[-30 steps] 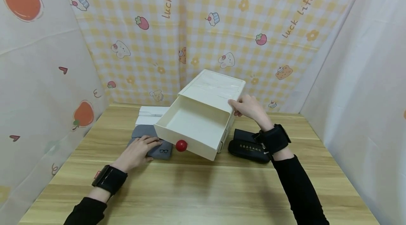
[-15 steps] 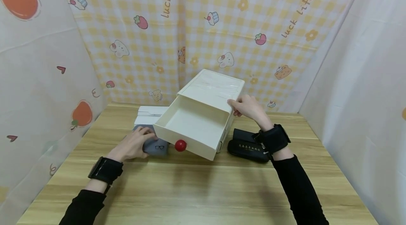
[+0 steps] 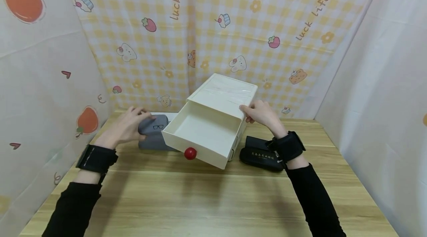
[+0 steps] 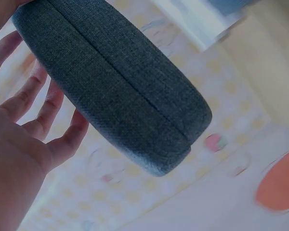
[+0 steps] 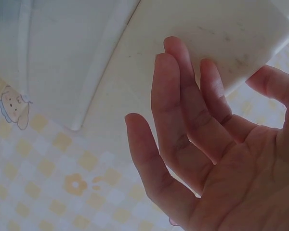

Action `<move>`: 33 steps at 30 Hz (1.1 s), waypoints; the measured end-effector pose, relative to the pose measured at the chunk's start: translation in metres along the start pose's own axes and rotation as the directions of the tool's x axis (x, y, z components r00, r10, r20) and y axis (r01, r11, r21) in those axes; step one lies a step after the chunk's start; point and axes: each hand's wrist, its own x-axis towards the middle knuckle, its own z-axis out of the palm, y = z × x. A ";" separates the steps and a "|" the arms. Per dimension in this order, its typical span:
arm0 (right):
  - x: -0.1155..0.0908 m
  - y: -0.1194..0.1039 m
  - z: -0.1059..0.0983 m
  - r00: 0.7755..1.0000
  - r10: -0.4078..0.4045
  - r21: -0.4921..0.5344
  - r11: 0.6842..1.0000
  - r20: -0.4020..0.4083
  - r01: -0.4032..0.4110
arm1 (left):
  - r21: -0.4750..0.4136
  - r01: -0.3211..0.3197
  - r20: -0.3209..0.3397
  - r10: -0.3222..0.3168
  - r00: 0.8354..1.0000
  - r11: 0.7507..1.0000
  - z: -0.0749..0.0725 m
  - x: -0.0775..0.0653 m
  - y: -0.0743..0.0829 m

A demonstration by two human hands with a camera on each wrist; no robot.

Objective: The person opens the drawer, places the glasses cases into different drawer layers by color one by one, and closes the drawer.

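In the head view my left hand (image 3: 125, 125) grips a grey fabric glasses case (image 3: 159, 121) with a small glasses print, its thumb at the lower edge and fingers over the top. The left wrist view shows the seam side of this glasses case (image 4: 115, 91) close up. A second grey case (image 3: 154, 143) lies just below it, partly behind the drawer. My right hand (image 3: 261, 112) holds the top right edge of a white drawer box (image 3: 227, 90), thumb on top and fingers down the side. Its drawer (image 3: 203, 125) is pulled out, bare inside, with a red knob (image 3: 190, 153).
A black glasses case (image 3: 260, 158) with gold lettering lies right of the box, with another black case (image 3: 257, 142) behind it. A white box (image 3: 171, 115) shows behind the grey cases. Patterned cloth (image 3: 227, 36) hangs along the table's back edge.
My left hand has taken hold of the printed grey glasses case and moved it up, back and leftward from the table. The right hand stays on the drawer box.
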 end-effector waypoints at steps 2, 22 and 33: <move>0.000 0.000 0.000 1.000 0.005 0.005 1.000 0.005 -0.005 | 0.022 -0.015 -0.026 0.016 1.000 1.000 -0.015 0.007 0.003; -0.002 0.001 0.000 1.000 0.006 -0.007 1.000 -0.005 -0.006 | 0.030 -0.303 0.069 0.301 0.951 0.952 -0.069 0.088 0.084; -0.001 0.001 0.000 1.000 0.005 -0.022 1.000 -0.012 -0.006 | 0.250 -0.503 0.205 0.463 0.862 0.827 -0.041 0.114 0.126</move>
